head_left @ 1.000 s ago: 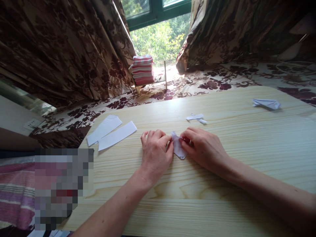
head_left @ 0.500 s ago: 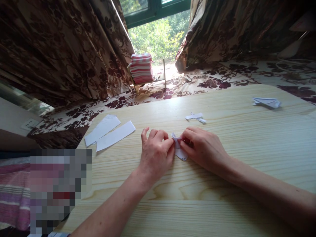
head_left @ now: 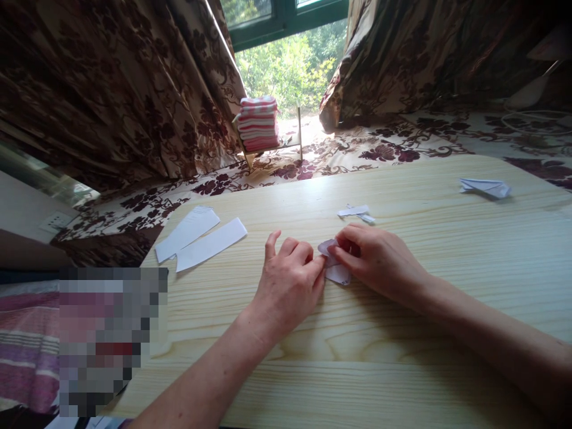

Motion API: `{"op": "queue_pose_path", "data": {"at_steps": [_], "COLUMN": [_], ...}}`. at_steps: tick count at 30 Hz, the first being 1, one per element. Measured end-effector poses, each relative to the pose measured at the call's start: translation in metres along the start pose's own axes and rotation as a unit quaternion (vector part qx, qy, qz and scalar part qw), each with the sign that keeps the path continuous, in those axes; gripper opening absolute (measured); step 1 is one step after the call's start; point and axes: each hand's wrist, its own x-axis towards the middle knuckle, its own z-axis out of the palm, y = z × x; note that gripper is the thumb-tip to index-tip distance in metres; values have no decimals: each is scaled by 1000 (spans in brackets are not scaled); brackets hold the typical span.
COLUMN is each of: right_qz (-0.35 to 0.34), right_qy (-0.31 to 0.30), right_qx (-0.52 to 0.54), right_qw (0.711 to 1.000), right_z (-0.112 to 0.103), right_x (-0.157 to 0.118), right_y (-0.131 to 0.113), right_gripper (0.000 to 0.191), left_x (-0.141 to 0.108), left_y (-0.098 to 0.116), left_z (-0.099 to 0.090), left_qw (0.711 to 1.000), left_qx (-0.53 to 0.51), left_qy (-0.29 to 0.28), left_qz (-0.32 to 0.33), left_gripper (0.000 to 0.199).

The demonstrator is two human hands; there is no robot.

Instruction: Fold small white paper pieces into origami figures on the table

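Note:
A small folded white paper piece lies between my hands over the middle of the table, its upper part spread and shaded. My left hand pinches its left edge with thumb and forefinger, the little finger raised. From the right, my right hand grips the upper part between thumb and fingers. Just beyond the right hand are narrow paper scraps. Two white paper strips lie to the left, and a folded paper rests at the far right.
The pale wooden table has its far edge along a floral-covered ledge. On that ledge a small stand holds stacked red-and-white cloths. Patterned curtains hang beside the window. A blurred patch covers the lower left.
Both hands and the paper piece have shifted slightly right. The paper's upper part now looks wider and more opened out between the fingers.

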Motion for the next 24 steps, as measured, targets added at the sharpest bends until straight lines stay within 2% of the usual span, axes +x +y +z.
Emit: {"op": "queue_pose_path", "data": {"at_steps": [4,9,18,24], "right_qz": [-14,-73,-199,-236], "right_qy": [-24,-27,-75,-69], "right_qx": [-2,28,47,8], "right_qw": [1000,997,976,969], "right_z": [-2,-4,-10,-12], "right_x": [-2,-6,-9,-16], "right_y": [1,8,21,24], "right_gripper": [21,13,23,27], "left_x": [-1,0,-2,-1], "left_y": [0,0,2,3], "left_z": [1,1,2,2], "left_qw": [1000,1000,999,999], "left_qx": [-6,-12,-23,-22], "left_qy": [-7,-7,-2,-1], "left_qz": [-6,-10,-27,-27], "left_gripper": [22,21,21,22]}}
